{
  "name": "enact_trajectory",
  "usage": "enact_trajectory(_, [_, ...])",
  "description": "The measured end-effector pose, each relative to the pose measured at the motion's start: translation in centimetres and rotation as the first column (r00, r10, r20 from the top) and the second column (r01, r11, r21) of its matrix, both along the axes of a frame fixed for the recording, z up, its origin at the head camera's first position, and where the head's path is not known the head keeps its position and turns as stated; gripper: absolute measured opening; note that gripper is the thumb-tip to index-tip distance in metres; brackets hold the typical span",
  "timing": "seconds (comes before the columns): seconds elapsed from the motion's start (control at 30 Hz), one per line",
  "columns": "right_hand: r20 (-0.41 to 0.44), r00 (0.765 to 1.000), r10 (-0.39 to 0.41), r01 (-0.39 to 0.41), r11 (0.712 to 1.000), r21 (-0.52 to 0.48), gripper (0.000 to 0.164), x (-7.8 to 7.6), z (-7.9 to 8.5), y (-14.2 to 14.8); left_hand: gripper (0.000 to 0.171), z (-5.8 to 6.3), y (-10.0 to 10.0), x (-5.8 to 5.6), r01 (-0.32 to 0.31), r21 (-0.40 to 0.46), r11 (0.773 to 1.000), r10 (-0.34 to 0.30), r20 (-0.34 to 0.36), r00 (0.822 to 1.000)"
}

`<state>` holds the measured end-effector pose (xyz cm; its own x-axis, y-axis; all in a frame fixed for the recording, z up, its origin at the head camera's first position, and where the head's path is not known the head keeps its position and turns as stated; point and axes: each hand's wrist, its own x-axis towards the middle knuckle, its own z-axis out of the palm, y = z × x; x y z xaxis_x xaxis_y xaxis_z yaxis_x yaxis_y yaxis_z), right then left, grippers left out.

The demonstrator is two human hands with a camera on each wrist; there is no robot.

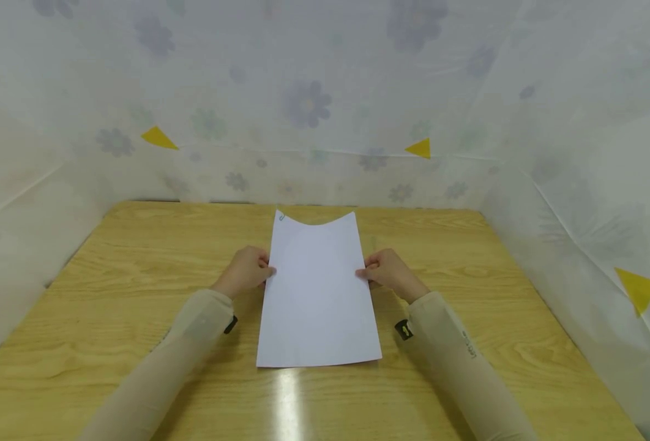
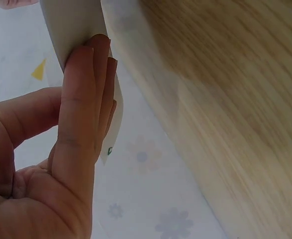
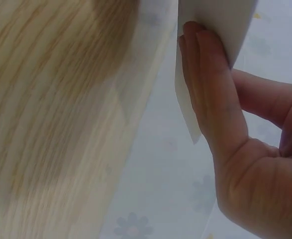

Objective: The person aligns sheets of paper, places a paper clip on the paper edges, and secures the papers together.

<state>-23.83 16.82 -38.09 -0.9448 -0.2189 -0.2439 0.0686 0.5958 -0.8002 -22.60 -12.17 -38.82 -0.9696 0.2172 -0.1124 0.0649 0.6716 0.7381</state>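
Note:
A white sheet of paper (image 1: 316,294) is held above the wooden table, its far edge sagging in the middle. My left hand (image 1: 246,269) pinches its left edge, thumb on top and fingers (image 2: 78,99) flat against the underside. On the opposite edge my right hand (image 1: 389,272) pinches the paper the same way, with its fingers (image 3: 218,94) underneath. A small green paper clip (image 1: 281,217) sits at the far left corner; it also shows from below in the left wrist view.
The wooden table (image 1: 138,288) spreads around the paper. White flowered sheeting (image 1: 314,73) closes off the back and both sides. Yellow triangles, one of them at the back left (image 1: 158,138), are stuck to it. Light glares on the table near the front.

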Motion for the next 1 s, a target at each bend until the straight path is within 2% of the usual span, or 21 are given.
enact_trajectory(0.4, [0.032, 0.999, -0.006, 0.006, 1.000, -0.009, 0.019, -0.20, -0.36, -0.09, 0.011, -0.42, 0.22, -0.14, 0.006, -0.002, 1.000, -0.006, 0.024, 1.000])
enact_trajectory(1.0, [0.010, 1.000, 0.011, -0.011, 0.999, 0.041, 0.016, -0.52, -0.81, -0.36, 0.013, -0.74, 0.28, -0.41, 0.008, -0.043, 0.999, -0.007, 0.022, 1.000])
